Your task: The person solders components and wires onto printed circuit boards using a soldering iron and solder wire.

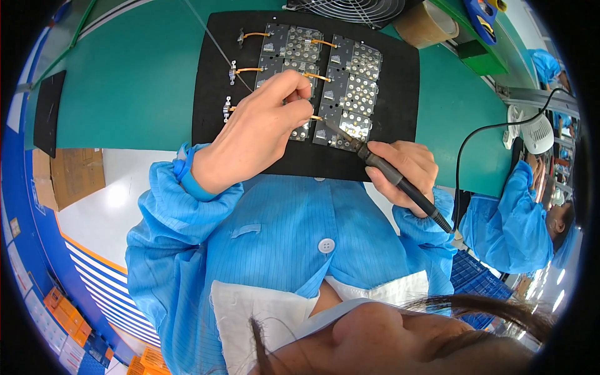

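Best steady the black pen-shaped soldering iron (415, 195), gripped in your right hand (409, 164), near the short orange cable (318, 118) at the lower-right grey circuit board (355, 127) on the black mat (397, 81); your left hand (259, 131) pinches narrowly, on what I can't tell. Contents of the brown cardboard box (78, 177) and blue plastic crate (480, 278) can't be made out

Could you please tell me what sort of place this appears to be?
Probably an electronics assembly workshop: the right hand holds what looks like a soldering iron at rows of small circuit boards on a black mat, and a co-worker in similar blue workwear is nearby.
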### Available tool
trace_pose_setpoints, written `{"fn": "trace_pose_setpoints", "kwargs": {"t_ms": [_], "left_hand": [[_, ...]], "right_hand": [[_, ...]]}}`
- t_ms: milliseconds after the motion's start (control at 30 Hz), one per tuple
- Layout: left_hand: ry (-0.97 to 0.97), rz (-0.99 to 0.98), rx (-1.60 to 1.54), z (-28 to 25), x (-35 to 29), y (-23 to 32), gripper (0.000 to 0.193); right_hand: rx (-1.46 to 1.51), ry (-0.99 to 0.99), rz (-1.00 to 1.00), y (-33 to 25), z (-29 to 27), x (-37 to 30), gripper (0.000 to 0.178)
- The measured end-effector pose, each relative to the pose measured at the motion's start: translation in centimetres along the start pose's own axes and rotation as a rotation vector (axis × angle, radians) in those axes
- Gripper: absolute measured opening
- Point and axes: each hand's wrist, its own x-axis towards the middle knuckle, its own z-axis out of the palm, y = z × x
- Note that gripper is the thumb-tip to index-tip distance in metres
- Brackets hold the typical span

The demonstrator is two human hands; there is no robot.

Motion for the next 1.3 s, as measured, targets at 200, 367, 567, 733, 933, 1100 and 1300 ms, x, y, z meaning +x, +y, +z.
{"fn": "trace_pose_setpoints", "kwargs": {"t_ms": [200, 367, 567, 733, 933, 1100, 1300], "left_hand": [[-0.014, 0.036, 0.067, 0.5, 0.3, -0.1, 0.021], [-0.042, 0.058, 0.136, 0.8, 0.4, -0.5, 0.019], [-0.001, -0.086, 0.033, 1.6, 0.2, -0.6, 0.015], [-0.033, -0.168, -0.012, 1.9, 0.1, -0.8, 0.014], [-0.065, -0.168, -0.015, 2.0, 0.6, -0.9, 0.012], [-0.054, -0.158, 0.016, 2.0, 0.6, -1.0, 0.013], [-0.065, -0.163, 0.030, 1.9, 0.9, -0.8, 0.013]], "right_hand": [[-0.001, -0.017, -0.004, -0.1, 0.0, 0.2, 0.027], [-0.003, -0.016, -0.005, 0.0, 0.0, 0.2, 0.028], [-0.010, -0.009, -0.018, 0.2, 0.0, 0.1, 0.027], [-0.011, -0.015, 0.002, 0.2, -0.2, -0.1, 0.028], [0.011, -0.020, 0.006, 0.2, -0.3, 0.1, 0.028], [0.003, -0.024, 0.002, 0.1, -0.2, 0.1, 0.027], [0.001, -0.021, -0.001, 0.3, -0.3, 0.2, 0.027]]}}
